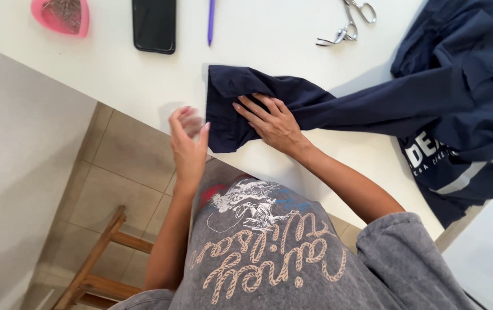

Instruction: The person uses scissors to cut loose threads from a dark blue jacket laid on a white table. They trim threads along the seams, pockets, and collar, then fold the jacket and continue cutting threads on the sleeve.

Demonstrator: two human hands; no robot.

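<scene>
A dark navy work garment [430, 97] with a pale stripe and white lettering lies on the white table [114, 74]; one sleeve stretches left toward the table edge. My right hand [272, 123] lies flat on the sleeve's end [229, 92], fingers spread, pressing it down. My left hand [189, 143] hovers just left of the sleeve end, over the table edge. Its fingers are curled around a small pale object [192, 122] that is too blurred to identify. My grey printed shirt fills the bottom of the view.
Along the far side of the table lie a pink dish of pins [60, 16], a black phone [153, 26], a purple pen [211, 22] and metal scissors [347, 23]. The table edge runs diagonally. Below it are tiled floor and a wooden stool [94, 270].
</scene>
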